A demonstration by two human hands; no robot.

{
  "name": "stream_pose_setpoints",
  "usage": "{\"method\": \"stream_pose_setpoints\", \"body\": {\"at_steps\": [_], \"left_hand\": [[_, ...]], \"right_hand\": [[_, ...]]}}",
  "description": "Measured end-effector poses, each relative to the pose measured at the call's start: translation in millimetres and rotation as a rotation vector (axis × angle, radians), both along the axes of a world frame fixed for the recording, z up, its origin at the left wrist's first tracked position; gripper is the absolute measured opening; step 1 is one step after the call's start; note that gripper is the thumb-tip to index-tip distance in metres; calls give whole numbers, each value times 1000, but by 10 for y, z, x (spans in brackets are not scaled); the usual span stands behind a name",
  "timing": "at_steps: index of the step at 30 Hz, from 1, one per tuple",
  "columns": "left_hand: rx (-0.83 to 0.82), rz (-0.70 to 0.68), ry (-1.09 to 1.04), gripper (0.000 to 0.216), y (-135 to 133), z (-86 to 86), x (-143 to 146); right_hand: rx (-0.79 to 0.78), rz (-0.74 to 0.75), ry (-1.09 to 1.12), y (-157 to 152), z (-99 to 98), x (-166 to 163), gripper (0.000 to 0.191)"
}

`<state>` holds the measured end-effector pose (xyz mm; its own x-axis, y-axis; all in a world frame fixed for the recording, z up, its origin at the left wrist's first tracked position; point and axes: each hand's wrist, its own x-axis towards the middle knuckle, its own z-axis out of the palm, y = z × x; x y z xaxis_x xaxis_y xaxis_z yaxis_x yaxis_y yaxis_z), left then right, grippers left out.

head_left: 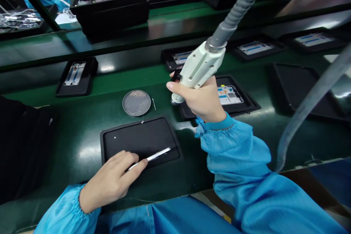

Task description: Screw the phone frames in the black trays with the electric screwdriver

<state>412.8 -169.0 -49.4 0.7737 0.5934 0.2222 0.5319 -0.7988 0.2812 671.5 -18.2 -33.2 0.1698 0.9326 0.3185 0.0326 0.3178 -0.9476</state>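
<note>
With our left hand (115, 179) we pinch a thin, silver-edged phone part (159, 154), seen nearly edge-on, over the near side of a black tray (139, 135); we cannot tell whether the two touch. Our right hand (205, 98) is wrapped around a white handheld nozzle (201, 65) joined to a grey ribbed hose (246, 3), its lower end near the tray's far right corner. Beyond the tray we see a round perforated dish (136, 109) holding tiny bits (138, 95). Partly behind our right hand, a phone chassis (231, 97) lies in a second tray (248, 108).
</note>
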Motion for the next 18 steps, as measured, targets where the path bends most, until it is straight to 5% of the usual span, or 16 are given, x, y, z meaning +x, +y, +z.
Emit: {"method": "stream_pose_setpoints", "body": {"at_steps": [18], "left_hand": [[-41, -39, 174, 48, 28, 82, 81]], "right_hand": [[-24, 17, -13, -8, 40, 4, 19]]}}
